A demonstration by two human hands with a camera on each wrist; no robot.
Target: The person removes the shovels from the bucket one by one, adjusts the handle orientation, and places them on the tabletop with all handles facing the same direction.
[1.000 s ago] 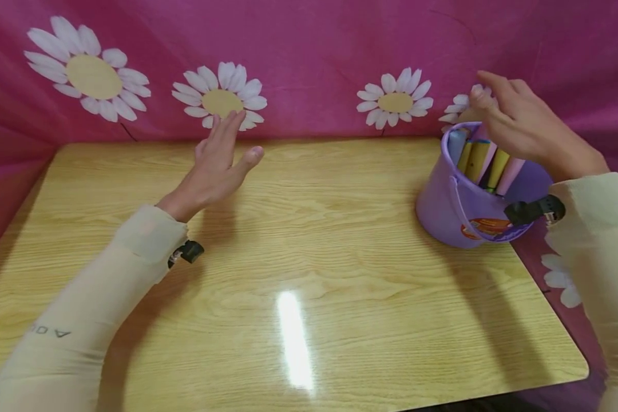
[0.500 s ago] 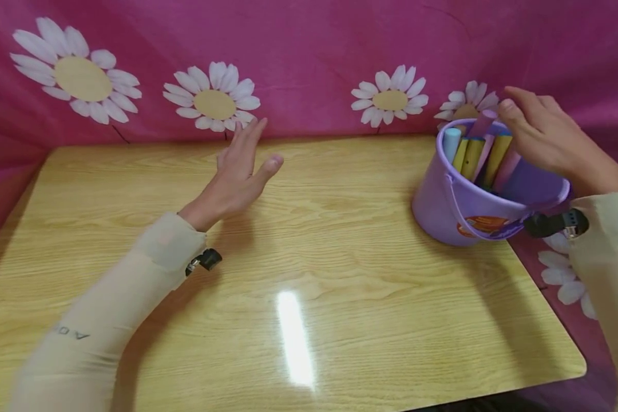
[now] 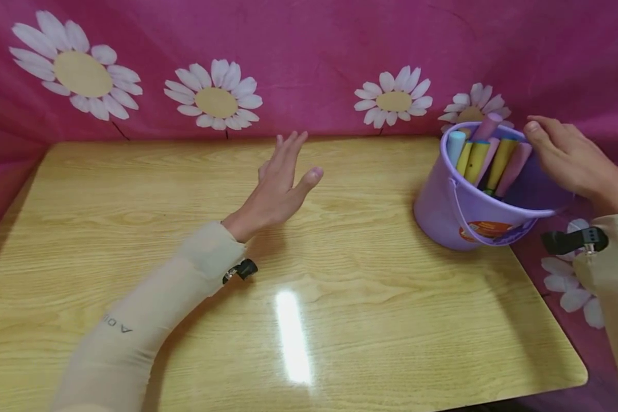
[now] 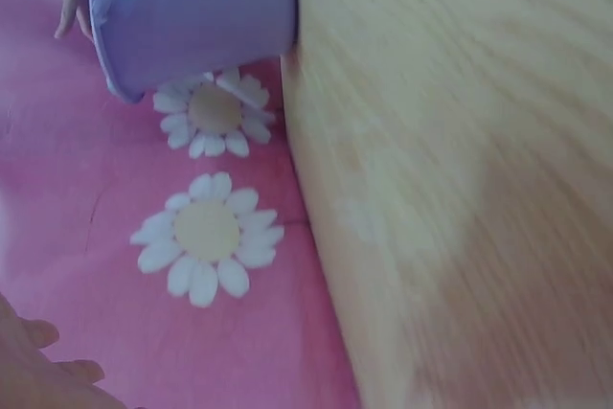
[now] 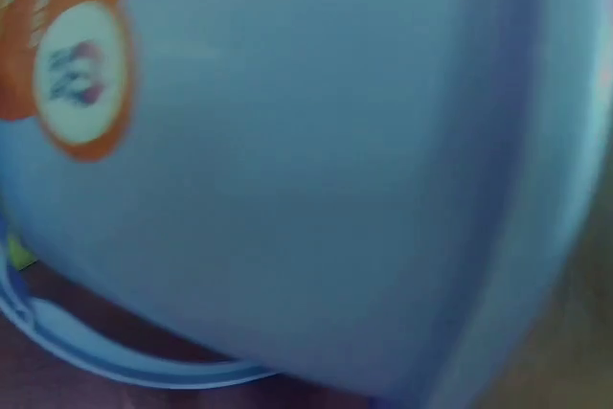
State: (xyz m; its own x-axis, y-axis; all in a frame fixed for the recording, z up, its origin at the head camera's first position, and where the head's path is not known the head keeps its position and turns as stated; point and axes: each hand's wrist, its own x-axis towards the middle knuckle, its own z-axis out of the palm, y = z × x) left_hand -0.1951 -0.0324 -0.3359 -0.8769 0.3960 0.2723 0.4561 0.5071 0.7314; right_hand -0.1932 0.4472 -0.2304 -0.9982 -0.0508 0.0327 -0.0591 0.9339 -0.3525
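Observation:
A purple bucket (image 3: 435,200) stands upright on the table's right side, its handle (image 3: 459,210) hanging down in front. Several rounded rods or tool handles poke out of it: a light blue one (image 3: 455,147), yellow ones (image 3: 476,161), pink and purple ones. My right hand (image 3: 579,157) is at the bucket's right rim with fingers extended; whether it touches the rim is unclear. Over the middle of the table my left hand (image 3: 275,191) is held with fingers straight and thumb spread, holding nothing. Close up, the bucket wall (image 5: 287,141) fills most of the right wrist view.
The wood-grain table (image 3: 365,297) reflects a bright light streak near its front. A pink cloth (image 3: 309,51) printed with daisies rises behind it and along the sides. The table's right edge runs just beside the bucket.
My left hand has moved right across the table. My right hand has shifted right and lower, from above the bucket's opening to its right rim, uncovering more of the contents.

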